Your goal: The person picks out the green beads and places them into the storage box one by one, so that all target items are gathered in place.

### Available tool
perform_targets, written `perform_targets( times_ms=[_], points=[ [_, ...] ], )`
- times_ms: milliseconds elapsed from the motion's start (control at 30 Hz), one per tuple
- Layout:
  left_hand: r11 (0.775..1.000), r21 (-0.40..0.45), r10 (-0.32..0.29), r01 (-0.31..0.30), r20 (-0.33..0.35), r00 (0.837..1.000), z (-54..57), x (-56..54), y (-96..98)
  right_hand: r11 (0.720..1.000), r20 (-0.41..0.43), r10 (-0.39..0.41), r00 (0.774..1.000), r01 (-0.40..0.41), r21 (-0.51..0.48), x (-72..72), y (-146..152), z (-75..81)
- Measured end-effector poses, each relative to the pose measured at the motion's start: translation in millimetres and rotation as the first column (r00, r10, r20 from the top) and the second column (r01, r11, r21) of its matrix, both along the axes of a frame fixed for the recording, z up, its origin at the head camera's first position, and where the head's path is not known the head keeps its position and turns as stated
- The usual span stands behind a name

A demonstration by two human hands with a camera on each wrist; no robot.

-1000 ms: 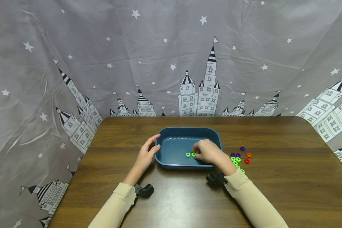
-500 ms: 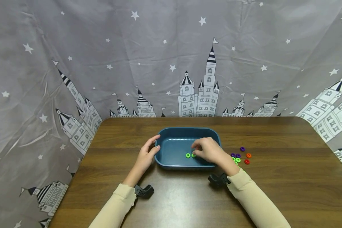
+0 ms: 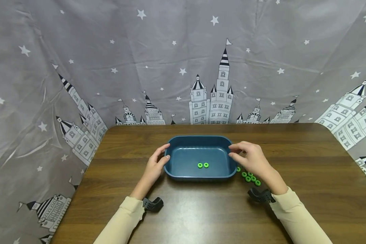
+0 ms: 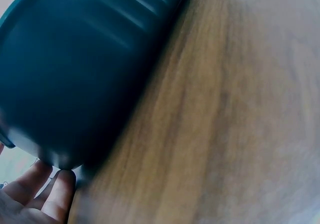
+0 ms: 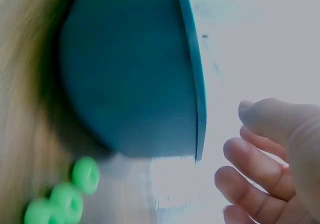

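A dark blue plastic tray [image 3: 186, 156] lies on the wooden table, with two small green ring-shaped beads [image 3: 203, 165] side by side on its floor. My left hand [image 3: 153, 166] holds the tray's left end, its thumb and forefinger at the rim; other fingertips [image 4: 60, 194] touch the outer wall in the left wrist view. Over the tray's right rim hovers my right hand [image 3: 253, 159], fingers loosely bent and holding nothing. Just below it, several loose green rings [image 3: 248, 179] lie on the table; the right wrist view shows some rings [image 5: 66, 203] beside the tray wall [image 5: 135, 74].
The brown wooden table [image 3: 186, 210] stretches around the tray. Behind it hangs a grey curtain [image 3: 158, 61] printed with castles and stars. Black wrist devices [image 3: 152, 204] sit under both forearms.
My right hand has let go of the second green ring, lifted out of the tray and moved right. It now hides the purple, orange and red rings. My left hand has stayed put.
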State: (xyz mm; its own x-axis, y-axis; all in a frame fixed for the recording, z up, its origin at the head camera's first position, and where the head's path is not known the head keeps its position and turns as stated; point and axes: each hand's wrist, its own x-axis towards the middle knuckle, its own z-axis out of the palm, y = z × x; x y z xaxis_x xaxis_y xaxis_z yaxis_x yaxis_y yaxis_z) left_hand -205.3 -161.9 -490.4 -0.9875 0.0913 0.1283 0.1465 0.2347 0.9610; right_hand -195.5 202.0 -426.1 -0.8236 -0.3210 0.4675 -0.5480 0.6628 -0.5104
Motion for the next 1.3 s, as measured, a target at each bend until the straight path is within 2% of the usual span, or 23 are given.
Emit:
perform_targets(
  times_ms=[133, 300, 600, 833, 1067, 1300],
  points=[
    [1.0, -0.008, 0.005, -0.005, 0.006, 1.0, 0.5, -0.4, -1.4, 0.998, -0.017, -0.061, 0.998, 0.061, 0.007, 6.1, 20.7, -5.5],
    [1.0, -0.015, 0.008, -0.008, 0.008, 1.0, 0.2, -0.2, -2.2, 0.995, 0.001, -0.078, 0.997, 0.078, 0.054, 8.9, 35.3, -18.0],
    [1.0, -0.011, -0.004, 0.004, 0.007, 1.0, -1.3, 0.3, 0.1, 0.992, 0.069, -0.027, 0.997, 0.018, 0.129, 8.6, 41.9, -37.3],
    [1.0, -0.007, -0.007, 0.007, 0.007, 1.0, -1.2, -0.1, 0.8, 0.98, 0.037, 0.047, 0.998, -0.053, 0.194, 7.5, 39.7, -44.9],
    [1.0, -0.008, -0.005, 0.005, 0.002, 1.0, 0.1, 0.1, 0.7, 0.973, 0.064, 0.045, 0.997, -0.059, 0.221, 6.6, 37.4, -48.1],
    [1.0, -0.01, -0.005, 0.005, 0.001, 1.0, 1.0, 0.0, 0.2, 0.967, 0.083, 0.024, 0.996, -0.045, 0.25, 8.2, 32.7, -45.0]
  ],
)
